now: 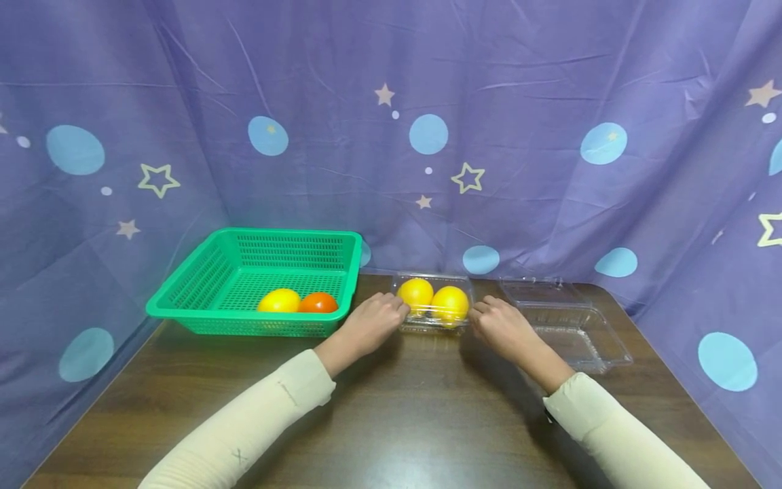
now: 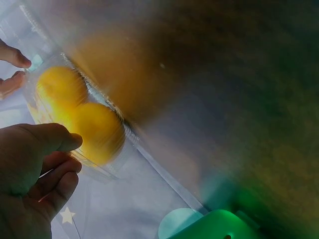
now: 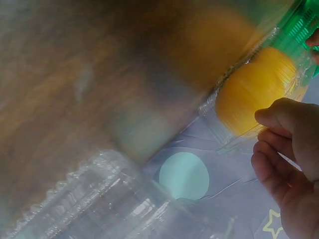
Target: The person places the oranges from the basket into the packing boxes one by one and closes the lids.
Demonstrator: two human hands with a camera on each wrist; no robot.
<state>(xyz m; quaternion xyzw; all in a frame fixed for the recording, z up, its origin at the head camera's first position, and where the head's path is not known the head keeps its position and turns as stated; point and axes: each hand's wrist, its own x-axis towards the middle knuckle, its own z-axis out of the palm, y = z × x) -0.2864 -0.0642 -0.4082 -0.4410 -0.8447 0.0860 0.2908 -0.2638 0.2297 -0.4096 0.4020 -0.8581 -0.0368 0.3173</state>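
Two round yellow-orange fruits (image 1: pixel 432 302) lie side by side inside a clear plastic clamshell container (image 1: pixel 435 327) at the far part of the table. At its left end my left hand (image 1: pixel 380 319) pinches the clear edge between thumb and fingers. The right hand (image 1: pixel 499 324) does the same at the right end. In the left wrist view, the left thumb and curled fingers (image 2: pixel 62 174) meet the plastic beside one fruit (image 2: pixel 98 134). The right wrist view shows the right hand (image 3: pixel 294 149) likewise at the container's edge. The exact grip on the thin plastic is hard to make out.
To the left stands a green basket (image 1: pixel 214 312) holding a yellow fruit (image 1: pixel 280 301) and an orange-red one (image 1: pixel 319 303). A second clear container (image 1: pixel 574 339) stands open on the right, its lid folded back. Behind the wooden table (image 1: pixel 391 421) hangs a purple curtain (image 1: pixel 342 136).
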